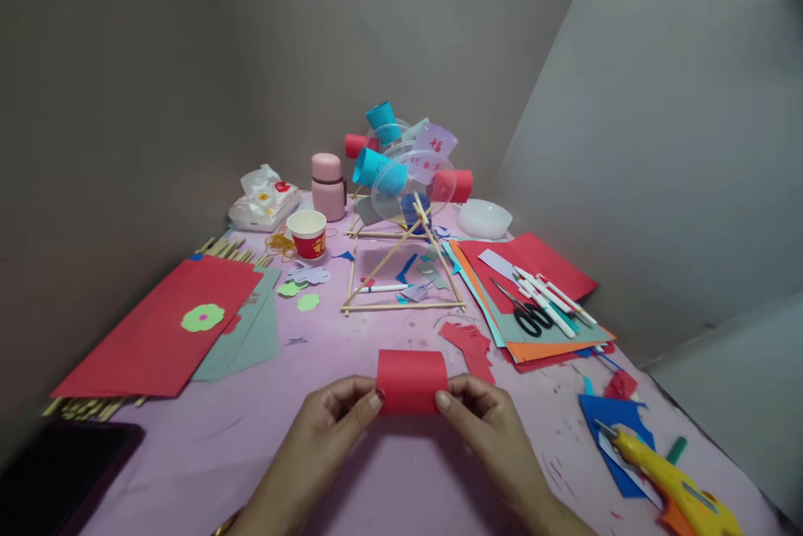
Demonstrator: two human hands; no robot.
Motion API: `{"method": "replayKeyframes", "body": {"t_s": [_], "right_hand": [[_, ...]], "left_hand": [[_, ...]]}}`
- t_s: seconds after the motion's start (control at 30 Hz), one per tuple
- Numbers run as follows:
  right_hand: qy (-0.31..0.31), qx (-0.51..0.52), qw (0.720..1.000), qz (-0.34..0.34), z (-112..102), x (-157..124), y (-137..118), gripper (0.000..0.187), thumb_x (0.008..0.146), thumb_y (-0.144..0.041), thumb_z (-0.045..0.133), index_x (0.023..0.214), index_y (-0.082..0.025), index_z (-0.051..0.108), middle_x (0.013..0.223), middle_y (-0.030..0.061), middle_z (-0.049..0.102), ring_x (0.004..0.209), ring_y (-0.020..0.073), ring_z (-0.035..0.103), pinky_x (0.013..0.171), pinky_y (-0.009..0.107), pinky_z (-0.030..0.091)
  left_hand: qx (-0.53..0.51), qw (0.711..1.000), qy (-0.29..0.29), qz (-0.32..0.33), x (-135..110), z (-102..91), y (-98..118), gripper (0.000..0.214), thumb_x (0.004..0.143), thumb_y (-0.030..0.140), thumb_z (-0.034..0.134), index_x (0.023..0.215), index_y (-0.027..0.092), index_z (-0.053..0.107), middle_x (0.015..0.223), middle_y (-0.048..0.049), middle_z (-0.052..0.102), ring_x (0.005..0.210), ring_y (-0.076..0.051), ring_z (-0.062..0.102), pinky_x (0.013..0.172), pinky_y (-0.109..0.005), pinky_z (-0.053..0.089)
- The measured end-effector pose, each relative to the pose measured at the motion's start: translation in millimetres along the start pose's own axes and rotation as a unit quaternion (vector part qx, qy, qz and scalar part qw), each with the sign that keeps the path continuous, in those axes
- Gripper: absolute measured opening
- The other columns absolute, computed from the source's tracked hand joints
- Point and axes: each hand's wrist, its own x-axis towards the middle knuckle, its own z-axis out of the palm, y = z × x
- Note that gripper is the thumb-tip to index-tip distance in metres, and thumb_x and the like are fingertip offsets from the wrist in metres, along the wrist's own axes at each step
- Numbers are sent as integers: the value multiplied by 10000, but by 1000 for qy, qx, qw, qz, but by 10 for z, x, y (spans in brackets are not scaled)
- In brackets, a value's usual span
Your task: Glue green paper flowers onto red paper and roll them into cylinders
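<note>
Between my two hands, low over the pink table, is a piece of red paper (412, 381) curved into a roll. My left hand (342, 415) pinches its left end between thumb and fingers. At the right end, my right hand (477, 415) grips it the same way, thumb in front. Just beyond lie red paper scraps (470, 345). Farther back stands a wheel model on a frame of wooden sticks (401, 308), with clear plastic discs (411, 185) carrying blue paper tubes (384, 171) and red paper tubes (452, 186).
At right are a yellow glue gun (674, 482), black scissors (530, 319) and white pens (552, 302) on stacked coloured paper. At left lie red sheets (156, 327) and a phone (66, 469). A paper cup (307, 235), pink flask (328, 189) and tissue pack (263, 206) stand behind.
</note>
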Motion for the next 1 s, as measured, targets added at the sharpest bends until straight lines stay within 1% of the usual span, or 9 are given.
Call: {"method": "replayKeyframes", "body": {"t_s": [0.1,0.17,0.33,0.5,0.6,0.73,0.83,0.9,1.0], "right_hand": [[-5,7,1000,0,2,-1,2,279,666,-434,718,664,-159,670,625,9,619,574,128,501,539,219,386],[-10,3,1000,-3,10,-8,7,267,669,-422,715,672,-159,669,613,2,602,566,122,483,533,216,372],[-36,-36,999,-2,42,-27,20,257,643,-384,729,689,-143,653,515,-66,399,499,85,329,480,209,261],[-57,-27,998,-2,64,-41,31,279,684,-423,698,712,-148,656,594,-21,529,570,116,435,554,226,348],[-46,-14,999,-17,45,-34,32,304,732,-466,651,741,-162,658,648,0,577,616,136,488,587,235,379],[-13,-14,998,-65,-14,-38,35,366,820,-519,525,776,-187,674,605,-11,508,596,134,443,581,242,358],[-31,12,992,-122,-37,-90,34,398,814,-553,511,897,-204,683,592,-21,456,557,128,403,540,243,332],[-31,32,987,-157,-31,-136,32,425,762,-574,570,958,-211,672,600,-26,453,542,122,393,521,241,317],[45,55,983,-167,-14,-161,31,384,708,-527,662,940,-221,663,606,-33,480,537,108,399,515,225,317]], "left_hand": [[-6,1000,-20,19,15,-13,-29,253,727,377,650,906,205,696,827,-31,712,781,-195,611,725,-251,455],[-3,999,-31,15,20,-19,-63,254,723,367,662,902,190,697,853,-47,720,788,-204,621,722,-264,465],[10,999,-44,10,17,-9,-122,235,760,350,633,905,180,705,837,-47,729,788,-208,630,726,-268,467],[-28,997,-68,5,-10,28,-79,274,738,318,675,979,191,697,948,-60,726,907,-237,627,826,-305,455],[-89,994,-63,-17,-24,42,-24,253,738,318,680,956,194,708,899,-45,728,849,-210,624,815,-291,457],[-266,958,-60,-86,-40,34,-17,140,750,288,683,856,203,717,832,-22,713,690,-133,604,651,-215,473],[-367,918,-49,-140,-48,16,-66,110,677,235,758,770,201,711,773,-8,695,678,-122,605,617,-210,483],[-393,905,-46,-160,-50,5,-96,148,654,211,776,785,202,707,779,-4,687,700,-127,614,634,-230,500],[-391,904,-33,-169,-47,-8,-118,189,643,194,784,814,199,703,843,-6,685,717,-127,622,643,-241,510]]}}
